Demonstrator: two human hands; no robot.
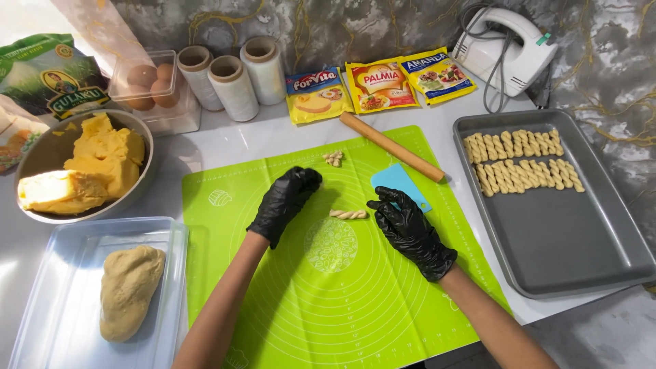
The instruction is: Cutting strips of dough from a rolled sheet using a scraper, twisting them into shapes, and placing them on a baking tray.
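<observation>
A short, pale twisted dough stick point(348, 214) lies flat and crosswise on the green silicone mat point(383, 301), just left of the right hand's fingertips.

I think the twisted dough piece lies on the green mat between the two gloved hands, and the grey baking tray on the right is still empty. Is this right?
Not quite. The head view shows the grey baking tray already holds two rows of twisted dough sticks at its far end. The rest is right: the twisted dough piece lies on the green mat between the left hand and right hand.

The mat point(342, 287) lies on the desk point(239, 137). Left of the mat: bowl point(27, 164) and container point(41, 314) holding dough point(128, 290). Right: tray point(567, 239). On the mat: twisted piece point(348, 214), rolling pin point(393, 147), scraper point(396, 179).
</observation>
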